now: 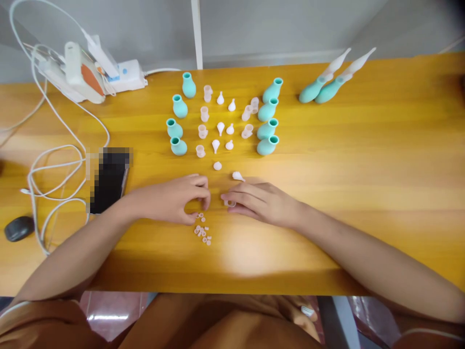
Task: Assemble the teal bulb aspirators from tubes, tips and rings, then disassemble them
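My left hand (174, 198) rests on the wooden table (363, 160) with fingers curled in a pinch just above a heap of several tiny pink rings (202, 232); what the fingertips hold is too small to make out. My right hand (259, 201) lies beside it, fingers closed round a small clear cap (230, 203). Just beyond the hands lie a white nozzle tip (238, 176) and a white bulb piece (217, 166). Further back stand rows of teal rubber bulbs (178, 127) (268, 130), clear cups (202, 131) and white tips (221, 127).
Two assembled teal aspirators (327, 87) with white nozzles lie at the back right. A white power strip with chargers (90, 72) and looping white cables (54, 169) fill the back left. A dark phone (109, 182) and a black mouse (19, 228) lie at the left.
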Demonstrator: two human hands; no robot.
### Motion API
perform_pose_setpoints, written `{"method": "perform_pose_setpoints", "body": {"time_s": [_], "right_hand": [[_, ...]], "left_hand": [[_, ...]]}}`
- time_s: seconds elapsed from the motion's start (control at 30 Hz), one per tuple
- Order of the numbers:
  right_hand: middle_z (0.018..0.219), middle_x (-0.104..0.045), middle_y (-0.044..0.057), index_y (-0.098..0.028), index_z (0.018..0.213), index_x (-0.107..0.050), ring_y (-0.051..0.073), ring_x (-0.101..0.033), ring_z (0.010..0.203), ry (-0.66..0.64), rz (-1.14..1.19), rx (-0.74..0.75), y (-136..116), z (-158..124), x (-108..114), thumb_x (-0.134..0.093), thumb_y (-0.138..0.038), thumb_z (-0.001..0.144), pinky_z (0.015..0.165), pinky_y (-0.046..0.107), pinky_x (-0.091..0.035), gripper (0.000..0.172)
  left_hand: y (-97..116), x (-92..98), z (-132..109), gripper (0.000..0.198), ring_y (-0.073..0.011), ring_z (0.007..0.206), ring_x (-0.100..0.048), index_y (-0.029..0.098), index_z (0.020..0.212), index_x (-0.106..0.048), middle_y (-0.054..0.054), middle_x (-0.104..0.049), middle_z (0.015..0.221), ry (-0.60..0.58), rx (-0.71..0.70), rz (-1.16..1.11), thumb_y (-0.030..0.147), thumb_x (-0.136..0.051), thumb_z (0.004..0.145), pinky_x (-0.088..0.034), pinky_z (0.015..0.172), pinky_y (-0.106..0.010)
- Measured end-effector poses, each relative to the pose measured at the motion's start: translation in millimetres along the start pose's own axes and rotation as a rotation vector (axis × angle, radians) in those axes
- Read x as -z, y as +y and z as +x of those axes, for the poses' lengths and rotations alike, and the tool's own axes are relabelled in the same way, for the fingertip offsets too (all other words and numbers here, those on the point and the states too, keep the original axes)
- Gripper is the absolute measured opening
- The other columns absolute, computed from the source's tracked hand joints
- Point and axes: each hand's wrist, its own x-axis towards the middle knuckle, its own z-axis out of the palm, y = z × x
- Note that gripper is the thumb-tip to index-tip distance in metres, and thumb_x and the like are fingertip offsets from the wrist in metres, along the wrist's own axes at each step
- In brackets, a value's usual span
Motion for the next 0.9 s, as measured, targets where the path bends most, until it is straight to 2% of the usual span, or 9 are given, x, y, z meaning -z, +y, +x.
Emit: {"method": "perform_pose_setpoints", "body": {"time_s": [0.13, 0.33, 0.5, 0.6, 0.7, 0.77, 0.9], "right_hand": [[0.115, -0.081, 0.010, -0.022, 0.145, -0.063, 0.021, -0.079, 0.095, 0.006, -0.015, 0.024, 0, 0, 0, -0.069, -0.024, 0.108, 0.085, 0.036, -0.068, 0.038], [0.115, -0.080, 0.008, -0.024, 0.142, -0.066, 0.020, -0.079, 0.096, -0.012, 0.008, -0.015, 1, -1, 0, -0.067, -0.027, 0.109, 0.088, 0.036, -0.067, 0.033], [0.117, -0.079, 0.009, -0.024, 0.141, -0.065, 0.020, -0.078, 0.098, 0.042, 0.056, -0.056, 1, 1, -4, -0.068, -0.029, 0.109, 0.088, 0.034, -0.066, 0.032], [0.110, -0.075, 0.008, -0.022, 0.137, -0.065, 0.014, -0.070, 0.079, 0.164, 0.197, -0.166, -5, 4, -7, -0.070, -0.030, 0.108, 0.076, 0.028, -0.063, 0.030], [0.102, -0.069, 0.004, -0.021, 0.130, -0.065, 0.010, -0.058, 0.065, 0.266, 0.318, -0.278, -12, 6, -10, -0.072, -0.029, 0.107, 0.063, 0.023, -0.055, 0.025], [0.101, -0.068, 0.004, -0.022, 0.126, -0.066, 0.010, -0.057, 0.065, 0.278, 0.329, -0.311, -15, 5, -12, -0.071, -0.027, 0.107, 0.062, 0.023, -0.053, 0.020], [0.104, -0.068, 0.005, -0.022, 0.123, -0.066, 0.011, -0.058, 0.069, 0.285, 0.326, -0.310, -16, 3, -13, -0.068, -0.025, 0.108, 0.063, 0.024, -0.054, 0.016]], "left_hand": [[-4, -0.6, -4, 0.020, -0.0222, 0.102, -0.063, 0.028, 0.099, -0.077, -0.002, -0.064, 0.106, -0.043, -0.013, 0.015, 0.014, -0.080, 0.085, -0.052, 0.091, -0.032], [-8, -6.5, -3, 0.011, -0.0208, 0.094, -0.063, 0.026, 0.090, -0.077, -0.001, -0.064, 0.099, 0.031, 0.007, -0.008, 0.016, -0.079, 0.087, -0.052, 0.085, -0.032], [1, 6.3, -4, 0.018, -0.0197, 0.095, -0.068, 0.027, 0.089, -0.076, 0.000, -0.068, 0.099, -0.001, -0.038, -0.074, 0.010, -0.075, 0.083, -0.055, 0.086, -0.029], [13, 18.3, 1, 0.024, -0.0178, 0.092, -0.069, 0.026, 0.092, -0.073, 0.000, -0.069, 0.099, -0.070, -0.075, -0.181, 0.006, -0.072, 0.080, -0.057, 0.083, -0.028], [22, 20.8, 14, 0.022, -0.0173, 0.087, -0.066, 0.025, 0.091, -0.068, -0.001, -0.067, 0.097, -0.101, -0.112, -0.273, 0.006, -0.068, 0.080, -0.058, 0.080, -0.029], [24, 13.7, 25, 0.017, -0.0184, 0.085, -0.063, 0.025, 0.086, -0.064, -0.003, -0.064, 0.092, -0.031, -0.135, -0.365, 0.009, -0.068, 0.080, -0.057, 0.079, -0.031], [18, -13.2, 40, 0.021, -0.0181, 0.077, -0.059, 0.024, 0.077, -0.059, -0.003, -0.057, 0.082, 0.287, -0.173, -0.587, 0.029, -0.077, 0.086, -0.055, 0.072, -0.033]]}}
